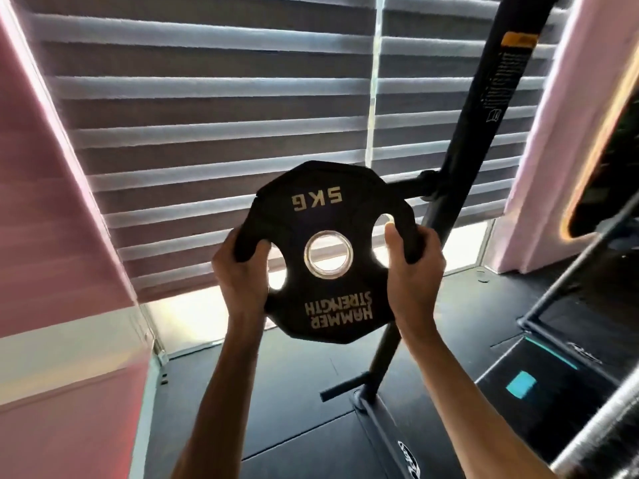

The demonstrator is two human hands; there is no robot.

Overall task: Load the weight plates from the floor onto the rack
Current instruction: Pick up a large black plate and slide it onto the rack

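Note:
I hold a black 5 kg weight plate [325, 216] upright at chest height, its printing upside down and its steel-ringed centre hole facing me. My left hand [242, 271] grips the plate's left cut-out handle. My right hand [411, 267] grips the right one. Behind the plate rises the rack's black upright post [484, 126]. A horizontal black peg [408, 185] sticks out leftward from the post, just behind the plate's upper right edge. A second short peg [345, 387] juts out near the post's base.
Striped blinds [207, 115] cover the window ahead. Pink curtains [45, 209] hang at both sides. The floor is black rubber matting [294, 392]. A barbell end [601, 426] and dark gym equipment [560, 368] sit at the lower right.

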